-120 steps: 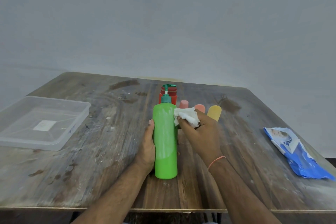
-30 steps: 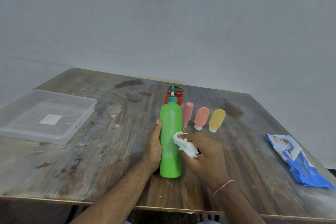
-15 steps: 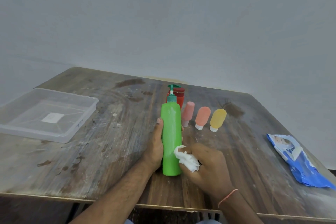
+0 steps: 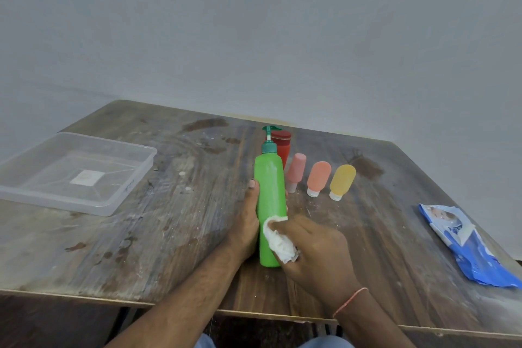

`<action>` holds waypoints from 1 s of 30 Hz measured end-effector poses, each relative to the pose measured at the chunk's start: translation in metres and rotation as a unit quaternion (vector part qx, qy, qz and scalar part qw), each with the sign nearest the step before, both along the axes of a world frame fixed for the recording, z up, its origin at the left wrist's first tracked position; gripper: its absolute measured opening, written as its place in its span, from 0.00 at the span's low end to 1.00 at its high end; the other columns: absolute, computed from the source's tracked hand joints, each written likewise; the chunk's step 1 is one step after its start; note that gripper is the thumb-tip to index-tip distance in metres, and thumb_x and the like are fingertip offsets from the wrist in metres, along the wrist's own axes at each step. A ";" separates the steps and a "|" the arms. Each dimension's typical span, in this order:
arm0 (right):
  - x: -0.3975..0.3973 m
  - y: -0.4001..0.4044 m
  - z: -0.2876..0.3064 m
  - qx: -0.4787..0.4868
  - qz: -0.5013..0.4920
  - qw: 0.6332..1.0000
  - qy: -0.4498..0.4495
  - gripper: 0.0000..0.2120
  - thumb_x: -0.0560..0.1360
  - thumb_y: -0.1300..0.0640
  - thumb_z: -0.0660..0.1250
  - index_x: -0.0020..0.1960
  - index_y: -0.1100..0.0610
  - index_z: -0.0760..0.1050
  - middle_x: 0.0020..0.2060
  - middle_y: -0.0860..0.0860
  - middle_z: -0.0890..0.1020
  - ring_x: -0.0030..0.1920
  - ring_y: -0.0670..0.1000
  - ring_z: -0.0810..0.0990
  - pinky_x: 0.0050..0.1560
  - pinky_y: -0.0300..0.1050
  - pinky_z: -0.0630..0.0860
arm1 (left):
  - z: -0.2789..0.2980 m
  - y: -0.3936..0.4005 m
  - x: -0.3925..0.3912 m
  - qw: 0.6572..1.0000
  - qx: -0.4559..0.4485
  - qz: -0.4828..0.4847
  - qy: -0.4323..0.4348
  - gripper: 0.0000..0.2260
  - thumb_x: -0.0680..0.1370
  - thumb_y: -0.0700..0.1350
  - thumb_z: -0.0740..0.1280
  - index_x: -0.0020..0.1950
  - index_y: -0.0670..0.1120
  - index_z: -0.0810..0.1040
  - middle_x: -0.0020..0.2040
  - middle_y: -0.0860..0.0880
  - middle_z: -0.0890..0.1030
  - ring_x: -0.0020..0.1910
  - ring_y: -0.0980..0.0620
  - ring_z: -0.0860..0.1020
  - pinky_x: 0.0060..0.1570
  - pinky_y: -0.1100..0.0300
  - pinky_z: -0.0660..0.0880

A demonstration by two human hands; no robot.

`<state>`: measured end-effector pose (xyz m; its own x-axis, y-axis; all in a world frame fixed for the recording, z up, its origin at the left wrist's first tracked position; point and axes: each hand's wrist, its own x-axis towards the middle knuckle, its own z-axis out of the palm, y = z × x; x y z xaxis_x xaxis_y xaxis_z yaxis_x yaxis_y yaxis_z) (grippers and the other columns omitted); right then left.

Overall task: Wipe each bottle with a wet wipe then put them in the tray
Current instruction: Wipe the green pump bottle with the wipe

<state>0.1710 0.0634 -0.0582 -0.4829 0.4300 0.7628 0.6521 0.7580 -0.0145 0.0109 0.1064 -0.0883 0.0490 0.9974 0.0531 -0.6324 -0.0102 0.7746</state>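
A tall green pump bottle (image 4: 269,186) stands upright near the front middle of the wooden table (image 4: 175,234). My left hand (image 4: 248,223) grips its left side. My right hand (image 4: 313,246) holds a crumpled white wet wipe (image 4: 278,240) pressed against the bottle's lower right side. Behind the green bottle stands a red bottle (image 4: 282,145), partly hidden. To the right stand a pink bottle (image 4: 295,171), an orange bottle (image 4: 318,176) and a yellow bottle (image 4: 342,181), caps down. The clear plastic tray (image 4: 135,178) at the far left holds no bottles.
A blue and white wet wipe pack (image 4: 466,243) lies near the table's right edge. The table's front edge runs just below my forearms. A grey wall rises behind the table.
My right hand has slid the wipe down the green bottle from near its top to its lower part. My left hand has kept its grip on the bottle.
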 end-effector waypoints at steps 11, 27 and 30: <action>-0.010 -0.009 0.007 0.036 -0.031 0.997 -0.064 0.10 0.70 0.50 0.75 0.51 0.47 0.85 0.40 0.44 0.83 0.32 0.51 0.80 0.28 0.44 0.73 | 0.002 -0.004 -0.002 1.000 -0.011 -0.016 -0.001 0.36 0.71 0.72 0.66 0.61 0.42 0.82 0.50 0.42 0.85 0.48 0.46 0.83 0.52 0.51 0.79; -0.021 -0.006 0.016 0.017 -0.019 0.998 -0.064 0.08 0.73 0.49 0.73 0.52 0.46 0.85 0.41 0.44 0.85 0.33 0.51 0.82 0.27 0.45 0.75 | -0.001 -0.001 -0.006 1.000 -0.001 -0.012 -0.002 0.35 0.70 0.73 0.72 0.60 0.43 0.84 0.51 0.41 0.83 0.49 0.45 0.81 0.54 0.49 0.77; -0.017 -0.004 0.021 0.015 -0.039 0.999 -0.028 0.08 0.76 0.46 0.73 0.52 0.48 0.84 0.44 0.44 0.87 0.33 0.50 0.83 0.29 0.43 0.75 | 0.002 -0.005 -0.004 0.999 -0.010 0.014 0.034 0.36 0.70 0.74 0.69 0.61 0.44 0.83 0.51 0.41 0.85 0.51 0.45 0.83 0.59 0.47 0.77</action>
